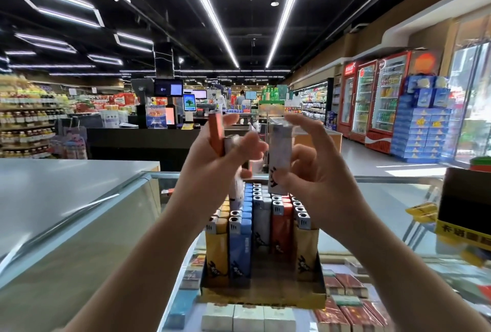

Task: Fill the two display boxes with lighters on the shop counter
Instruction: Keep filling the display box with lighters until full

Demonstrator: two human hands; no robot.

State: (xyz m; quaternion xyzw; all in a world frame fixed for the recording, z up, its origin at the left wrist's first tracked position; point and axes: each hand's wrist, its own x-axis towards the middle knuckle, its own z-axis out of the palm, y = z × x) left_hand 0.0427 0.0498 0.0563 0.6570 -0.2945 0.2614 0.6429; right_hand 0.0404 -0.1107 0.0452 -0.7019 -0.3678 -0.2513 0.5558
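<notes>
Cardboard display box [261, 297] sits on your glass counter [372, 198], low front lip w/ a woodgrain print, open top. Inside stand slim rectangular plastic lighters [240, 246] in rows, upright, metal hoods up: yellow col at left, blue next, then white, red, & yellow again at the right edge. Front-centre slots behind the lip show a gap. Bodies look smooth & matte, each w/ a dark printed figure low down. Your left hand [212, 156] is raised over the box, fingers curled round an orange lighter [215, 132] that stands nearly upright, top end up; a 2nd pale lighter [235, 172] sticks down out of the same grip toward the rows, blurred, so exact finger placement can't be told. Your right hand [313, 172] pinches a white lighter [279, 158] upright betw. thumb and curled fingers, index finger arched above its top; its base hangs just above the white row. Both hands are near each other but apart. Under the glass lie flat cigarette packs [345, 302], red & white. Yellow-and-black carton [465, 212] stands at the counter's right edge. Only one box is clearly in view.
</notes>
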